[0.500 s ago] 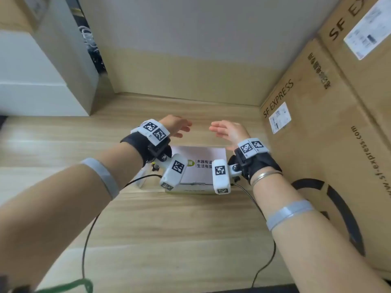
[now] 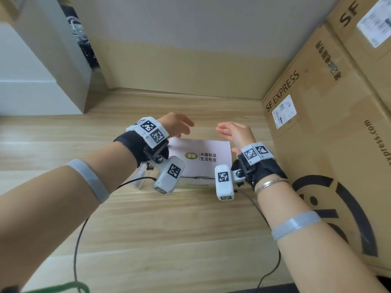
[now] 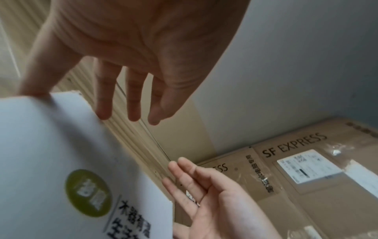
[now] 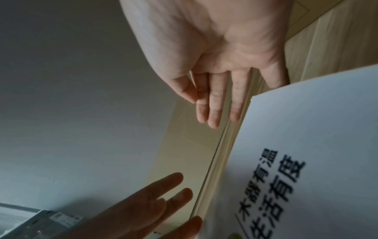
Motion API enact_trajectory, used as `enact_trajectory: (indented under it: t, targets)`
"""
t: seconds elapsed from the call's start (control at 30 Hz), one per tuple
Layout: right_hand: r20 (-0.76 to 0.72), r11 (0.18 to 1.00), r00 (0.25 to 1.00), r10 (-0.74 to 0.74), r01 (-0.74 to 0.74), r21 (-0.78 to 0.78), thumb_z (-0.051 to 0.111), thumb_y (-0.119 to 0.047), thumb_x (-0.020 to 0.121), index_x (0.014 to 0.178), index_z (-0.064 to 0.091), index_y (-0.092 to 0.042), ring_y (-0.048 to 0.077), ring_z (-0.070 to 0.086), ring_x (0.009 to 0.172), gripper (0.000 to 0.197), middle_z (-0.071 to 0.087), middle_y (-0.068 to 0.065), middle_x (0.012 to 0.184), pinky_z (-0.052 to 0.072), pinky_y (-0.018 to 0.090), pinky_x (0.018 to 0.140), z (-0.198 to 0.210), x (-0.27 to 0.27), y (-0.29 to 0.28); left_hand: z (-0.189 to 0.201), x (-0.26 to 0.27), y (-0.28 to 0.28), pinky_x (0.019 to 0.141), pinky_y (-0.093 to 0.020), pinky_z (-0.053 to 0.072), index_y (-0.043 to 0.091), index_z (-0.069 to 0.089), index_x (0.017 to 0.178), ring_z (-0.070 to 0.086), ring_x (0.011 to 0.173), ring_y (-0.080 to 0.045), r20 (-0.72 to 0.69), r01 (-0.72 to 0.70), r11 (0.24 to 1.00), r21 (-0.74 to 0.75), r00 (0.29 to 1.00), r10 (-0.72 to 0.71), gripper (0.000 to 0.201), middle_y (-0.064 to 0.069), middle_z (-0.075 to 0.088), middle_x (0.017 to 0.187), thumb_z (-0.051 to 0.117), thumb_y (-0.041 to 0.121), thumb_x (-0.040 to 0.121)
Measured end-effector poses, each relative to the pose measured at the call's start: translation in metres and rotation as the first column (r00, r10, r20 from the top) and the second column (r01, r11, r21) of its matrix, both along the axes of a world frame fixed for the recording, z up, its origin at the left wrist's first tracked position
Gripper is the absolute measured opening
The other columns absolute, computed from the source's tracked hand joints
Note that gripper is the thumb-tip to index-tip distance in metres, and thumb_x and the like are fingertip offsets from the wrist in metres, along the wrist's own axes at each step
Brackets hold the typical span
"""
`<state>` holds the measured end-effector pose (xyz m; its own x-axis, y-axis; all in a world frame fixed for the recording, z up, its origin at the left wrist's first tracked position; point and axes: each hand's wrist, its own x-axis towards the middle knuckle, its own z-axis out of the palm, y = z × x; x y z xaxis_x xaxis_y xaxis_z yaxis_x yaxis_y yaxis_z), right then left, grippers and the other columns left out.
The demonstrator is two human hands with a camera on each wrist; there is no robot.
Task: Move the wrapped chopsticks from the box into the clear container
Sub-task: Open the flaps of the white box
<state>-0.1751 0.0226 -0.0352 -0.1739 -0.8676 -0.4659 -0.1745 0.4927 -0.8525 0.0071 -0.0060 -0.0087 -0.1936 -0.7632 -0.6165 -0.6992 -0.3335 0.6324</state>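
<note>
A closed white box (image 2: 203, 149) with a green logo and black print lies flat on the wooden surface. My left hand (image 2: 177, 125) hovers over its far left corner with relaxed, straight fingers and holds nothing. My right hand (image 2: 232, 132) hovers over the far right corner, just as loose and empty. The left wrist view shows the left hand (image 3: 131, 64) above the box lid (image 3: 51, 161), with the right hand (image 3: 204, 194) beyond. A bit of the clear container (image 2: 141, 178) peeks out left of the box, under my left wrist. No chopsticks are in sight.
Large SF Express cardboard cartons (image 2: 317, 123) wall off the right side. A white cabinet (image 2: 31, 81) stands at the back left, and a beige wall closes the back. Black cables (image 2: 76, 250) trail from both wrists across the wooden surface.
</note>
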Motion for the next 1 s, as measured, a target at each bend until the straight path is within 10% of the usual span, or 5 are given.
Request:
enact_trajectory:
  t: [0.27, 0.53, 0.73, 0.9, 1.0]
  targets:
    - [0.021, 0.987, 0.987, -0.159, 0.159, 0.005, 0.045, -0.009, 0.092, 0.109, 0.065, -0.007, 0.022, 0.057, 0.116, 0.026, 0.063, 0.01, 0.124, 0.045, 0.036, 0.1, -0.02, -0.009, 0.0, -0.018, 0.003, 0.004, 0.099, -0.038, 0.04, 0.032, 0.04, 0.138, 0.043, 0.125, -0.028, 0.347, 0.543, 0.835, -0.089, 0.803, -0.485, 0.074, -0.006, 0.043, 0.139, 0.076, 0.029, 0.073]
    - [0.027, 0.979, 0.979, -0.202, 0.201, 0.024, 0.047, -0.009, 0.089, 0.081, 0.066, -0.022, 0.022, 0.06, 0.109, 0.024, 0.065, 0.002, 0.103, 0.044, 0.038, 0.103, -0.037, -0.013, 0.011, -0.033, -0.003, 0.011, 0.106, -0.053, 0.034, 0.043, 0.004, 0.146, 0.017, 0.136, -0.031, 0.545, 0.757, 0.654, 0.004, 0.546, -0.636, 0.115, -0.001, 0.009, 0.15, 0.08, 0.047, 0.06]
    - [0.055, 0.98, 0.979, -0.197, 0.195, 0.037, 0.048, -0.014, 0.089, 0.082, 0.065, -0.024, 0.021, 0.058, 0.116, 0.021, 0.064, 0.001, 0.109, 0.042, 0.037, 0.106, -0.039, -0.014, 0.011, -0.043, -0.002, 0.013, 0.101, -0.05, 0.041, 0.043, 0.005, 0.146, 0.02, 0.131, -0.028, 0.518, 0.738, 0.671, -0.073, 0.603, -0.606, 0.114, 0.001, 0.013, 0.144, 0.079, 0.042, 0.06]
    - [0.2, 0.967, 0.946, -0.253, 0.246, 0.061, 0.043, -0.015, 0.094, 0.114, 0.059, -0.004, 0.024, 0.051, 0.124, 0.027, 0.055, 0.014, 0.132, 0.042, 0.032, 0.103, -0.036, -0.019, 0.014, -0.031, 0.004, 0.002, 0.106, -0.044, 0.039, 0.052, 0.016, 0.142, 0.033, 0.128, -0.026, 0.432, 0.726, 0.681, -0.097, 0.647, -0.628, 0.092, 0.003, 0.026, 0.142, 0.07, 0.039, 0.07]
    - [0.284, 0.957, 0.914, -0.29, 0.271, 0.104, 0.034, -0.028, 0.099, 0.122, 0.055, -0.003, 0.024, 0.055, 0.112, 0.039, 0.057, 0.015, 0.125, 0.049, 0.03, 0.082, -0.034, -0.025, 0.019, -0.014, 0.009, -0.011, 0.108, -0.042, 0.038, 0.047, 0.026, 0.141, 0.044, 0.128, -0.024, 0.255, 0.686, 0.725, -0.067, 0.714, -0.652, 0.071, -0.001, 0.037, 0.145, 0.061, 0.038, 0.08]
